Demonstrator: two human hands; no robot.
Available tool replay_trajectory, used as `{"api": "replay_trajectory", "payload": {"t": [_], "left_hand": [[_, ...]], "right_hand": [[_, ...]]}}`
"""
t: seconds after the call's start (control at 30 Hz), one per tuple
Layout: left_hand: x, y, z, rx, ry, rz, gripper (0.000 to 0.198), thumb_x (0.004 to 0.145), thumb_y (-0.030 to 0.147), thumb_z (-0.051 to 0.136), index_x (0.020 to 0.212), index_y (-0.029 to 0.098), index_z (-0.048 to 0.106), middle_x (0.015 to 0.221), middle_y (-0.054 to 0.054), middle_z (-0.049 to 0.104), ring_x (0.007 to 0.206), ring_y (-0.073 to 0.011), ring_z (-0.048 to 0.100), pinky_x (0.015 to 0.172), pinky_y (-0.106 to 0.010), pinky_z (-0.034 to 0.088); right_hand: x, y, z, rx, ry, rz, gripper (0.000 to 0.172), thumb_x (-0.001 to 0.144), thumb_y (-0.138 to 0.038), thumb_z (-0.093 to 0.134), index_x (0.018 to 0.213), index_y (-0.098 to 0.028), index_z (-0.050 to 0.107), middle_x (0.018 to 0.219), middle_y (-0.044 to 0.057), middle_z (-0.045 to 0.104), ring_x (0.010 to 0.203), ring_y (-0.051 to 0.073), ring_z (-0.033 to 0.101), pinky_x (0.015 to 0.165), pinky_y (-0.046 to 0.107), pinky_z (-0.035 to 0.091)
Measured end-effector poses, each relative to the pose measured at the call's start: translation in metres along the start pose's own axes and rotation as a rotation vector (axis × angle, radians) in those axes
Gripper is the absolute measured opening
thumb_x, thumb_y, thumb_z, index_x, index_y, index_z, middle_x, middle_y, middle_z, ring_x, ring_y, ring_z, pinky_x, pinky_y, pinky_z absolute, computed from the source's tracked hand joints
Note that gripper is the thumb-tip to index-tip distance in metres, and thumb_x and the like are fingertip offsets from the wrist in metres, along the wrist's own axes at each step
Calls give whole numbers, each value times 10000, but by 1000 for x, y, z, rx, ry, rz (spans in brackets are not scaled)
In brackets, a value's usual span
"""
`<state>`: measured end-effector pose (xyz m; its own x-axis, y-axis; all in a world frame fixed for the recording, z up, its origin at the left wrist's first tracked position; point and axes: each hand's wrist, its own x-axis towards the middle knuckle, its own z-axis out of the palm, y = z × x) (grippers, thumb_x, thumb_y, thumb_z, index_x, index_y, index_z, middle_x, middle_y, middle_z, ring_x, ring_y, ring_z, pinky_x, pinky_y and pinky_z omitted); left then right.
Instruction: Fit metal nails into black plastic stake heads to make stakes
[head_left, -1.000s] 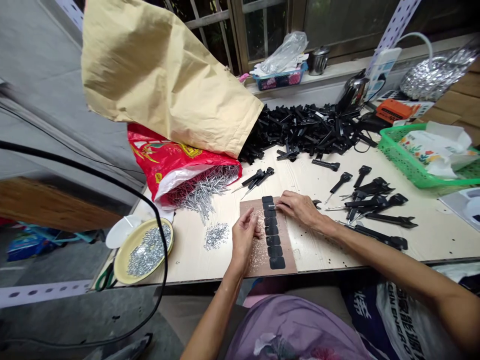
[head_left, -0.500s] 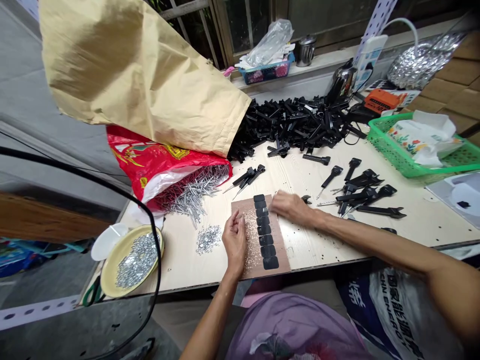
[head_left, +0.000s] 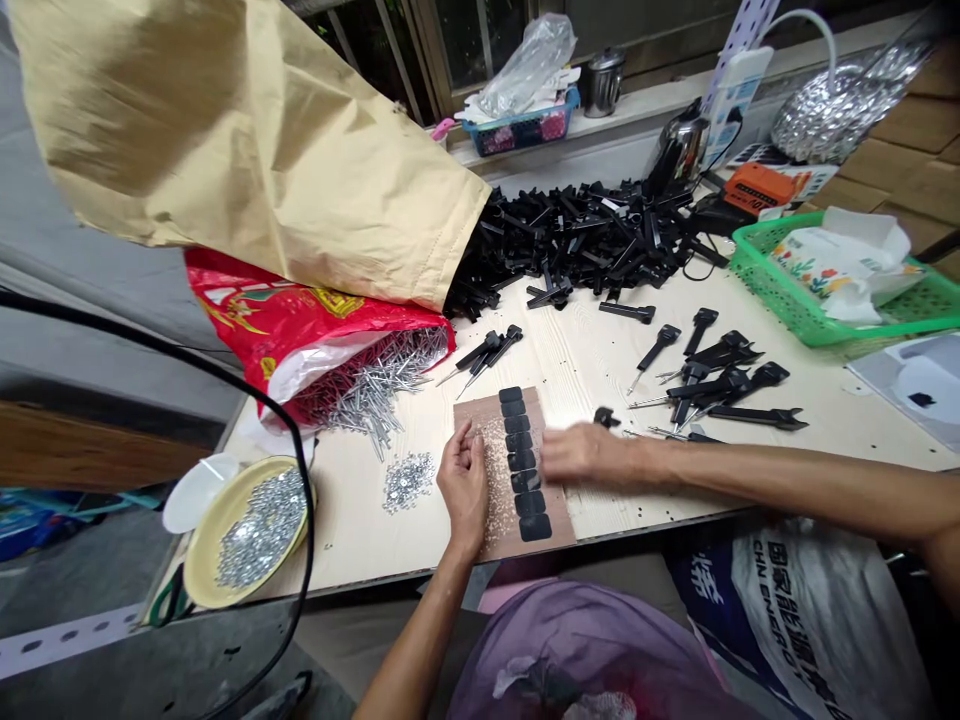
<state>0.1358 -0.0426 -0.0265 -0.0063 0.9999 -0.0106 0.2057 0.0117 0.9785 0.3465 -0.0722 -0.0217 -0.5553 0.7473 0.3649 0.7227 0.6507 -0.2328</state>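
Note:
My left hand [head_left: 463,490] rests at the left edge of a brown board [head_left: 516,546], its fingers curled in toward the thumb; anything between them is too small to make out. Tiny beige pieces [head_left: 496,480] are strewn over the board beside it. Down the board runs a column of black rounded pads [head_left: 534,502], some with a shiny mark across them. My right hand [head_left: 581,455] is at the right side of this column, smeared by motion, so its fingertips and any hold are unclear. Left of my left hand lies a small heap of silvery washer-like pieces [head_left: 409,480].
A yellow bowl [head_left: 199,570] of silvery pieces stands at the left table edge. Metal pins [head_left: 367,395] spill from a red bag [head_left: 300,310]. Black handled tools [head_left: 694,385] lie right, with a large black pile [head_left: 570,235] behind. A black cable [head_left: 187,365] crosses the left foreground.
My right hand has come down along the pad column, from near its upper end to about its middle. My left hand stays at the board's edge. The whole view has shifted slightly.

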Motion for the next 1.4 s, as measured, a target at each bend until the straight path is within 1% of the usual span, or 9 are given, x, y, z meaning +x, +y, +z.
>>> {"api": "replay_trajectory", "payload": {"t": [0.23, 0.47, 0.57, 0.73, 0.83, 0.93, 1.07, 1.23, 1.4], "left_hand": [[0, -2, 1, 7, 35, 6, 428, 784, 385, 618, 1170, 200, 606, 1003, -81, 659, 850, -170, 592, 746, -251, 449], [0, -2, 0, 35, -15, 25, 430, 815, 390, 579, 1199, 197, 582, 954, -68, 643, 795, -147, 577, 734, -240, 441], [-1, -2, 0, 14, -18, 25, 440, 814, 390, 580, 1207, 191, 576, 898, -53, 634, 762, -138, 570, 712, -231, 439], [1, -4, -1, 8, -10, 14, 426, 809, 389, 586, 1187, 192, 594, 849, -37, 621, 691, -122, 550, 675, -225, 438], [1, -3, -1, 21, -2, 17, 408, 817, 388, 576, 1173, 190, 605, 848, -40, 625, 689, -124, 550, 676, -229, 444], [-3, 2, -2, 26, -3, 44, 383, 831, 389, 558, 1151, 187, 619, 954, -68, 646, 776, -140, 580, 731, -246, 457], [-10, 3, -26, 91, 58, 99, 354, 851, 385, 531, 1132, 194, 627, 986, -75, 645, 815, -148, 595, 744, -259, 466], [-15, -15, -104, 290, 285, 172, 328, 862, 363, 510, 1110, 190, 639, 946, -71, 632, 833, -160, 602, 744, -270, 470], [-20, -40, -167, 583, 295, 171, 275, 875, 316, 488, 997, 163, 682, 898, -77, 632, 829, -180, 599, 756, -302, 467]], "right_hand": [[10, 15, 0, 85, -37, -8, 328, 971, -258, 356, 781, -162, 606, 752, 15, 571, 726, 113, 446, 513, 205, 329], [3, -14, 1, 79, -106, -45, 339, 978, -223, 323, 792, -163, 600, 751, 12, 561, 736, 120, 439, 538, 232, 305], [-11, -12, -17, 73, -199, -115, 341, 980, -219, 323, 787, -175, 601, 743, 5, 567, 725, 118, 448, 532, 236, 301], [-46, 39, -75, -95, -279, 97, 407, 897, -450, 486, 584, -207, 580, 608, 7, 559, 608, 139, 453, 526, 270, 267], [-34, 59, -92, -136, -219, 134, 416, 894, -486, 471, 616, -219, 627, 617, 18, 585, 605, 142, 483, 568, 289, 285], [14, 55, -70, -146, -107, 160, 337, 933, -412, 432, 818, -203, 670, 786, 44, 645, 708, 155, 509, 605, 282, 315], [94, 49, -4, -235, -71, 34, 252, 943, -256, 429, 857, -202, 660, 853, 45, 651, 801, 175, 460, 618, 284, 281], [148, 64, 54, -318, -164, -83, 183, 908, -203, 476, 832, -205, 642, 846, 59, 639, 841, 197, 426, 624, 299, 236], [154, 74, 63, -382, -128, -122, 212, 903, -199, 451, 771, -173, 615, 802, 73, 628, 819, 205, 448, 683, 319, 268]]}}
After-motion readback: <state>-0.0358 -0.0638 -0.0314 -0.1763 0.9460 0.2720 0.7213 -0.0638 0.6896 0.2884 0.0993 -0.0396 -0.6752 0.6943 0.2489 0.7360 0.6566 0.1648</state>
